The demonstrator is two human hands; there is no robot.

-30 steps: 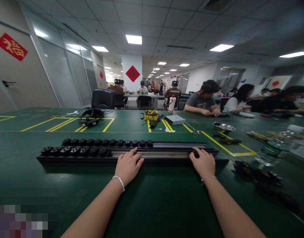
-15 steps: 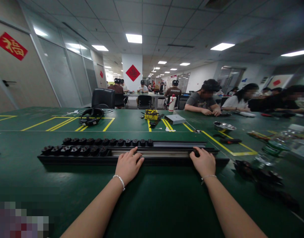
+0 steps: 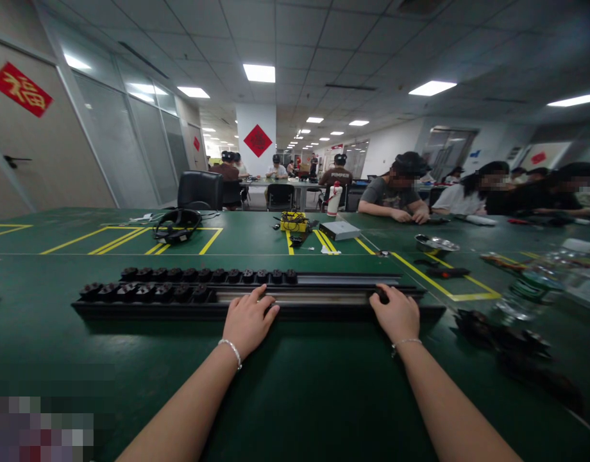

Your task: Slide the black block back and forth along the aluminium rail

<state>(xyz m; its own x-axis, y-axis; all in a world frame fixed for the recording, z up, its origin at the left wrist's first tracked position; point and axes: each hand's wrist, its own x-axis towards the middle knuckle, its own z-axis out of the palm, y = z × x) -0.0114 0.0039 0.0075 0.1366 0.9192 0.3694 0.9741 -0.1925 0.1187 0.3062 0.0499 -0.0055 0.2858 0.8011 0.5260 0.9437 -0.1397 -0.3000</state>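
Two long black power tracks (image 3: 314, 312) lie side by side across the green table, each with a pale metallic channel. Several round-topped black sockets (image 3: 145, 292) sit in a row on the left part of the near track. A second row of black sockets (image 3: 234, 276) stands on the far track. My left hand (image 3: 249, 321) rests over the near track just right of its last socket, fingers stretched out, holding nothing visible. Near the right end, my right hand (image 3: 396, 314) is closed on a black socket (image 3: 382, 295) at the same track, mostly hidden by my fingers.
A water bottle (image 3: 535, 279) and some dark tangled items (image 3: 501, 337) stand at the right. Beyond the tracks are a black headset (image 3: 177, 226), a yellow box with cables (image 3: 294, 221), a grey box (image 3: 340, 230) and a metal bowl (image 3: 436, 245). Other people sit farther back.
Both hands keep practically the same place on the near track. The tracks and sockets show no clear movement.
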